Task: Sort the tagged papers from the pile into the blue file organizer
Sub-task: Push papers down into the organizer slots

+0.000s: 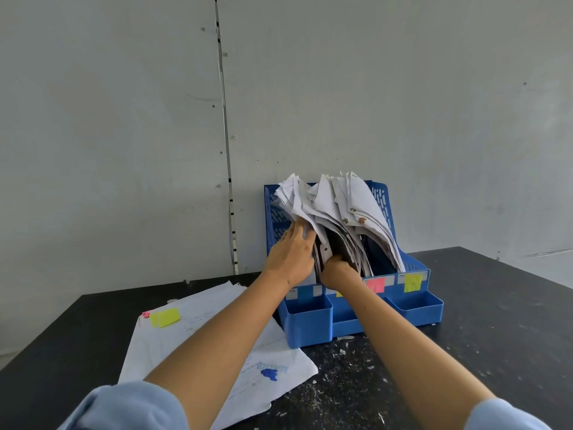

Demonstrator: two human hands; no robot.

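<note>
blue file organizer (415, 305) is smooth, slightly shiny plastic with perforated sides. papers (335, 206) stuffed in it look crumpled and matt. tabletop (496, 321) under it is matt black, scuffed, flecked with paper bits.

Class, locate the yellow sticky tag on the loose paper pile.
In the head view, the yellow tag sits at the pile's far-left corner, beside a pink tag, left of the blue organizer.
</note>
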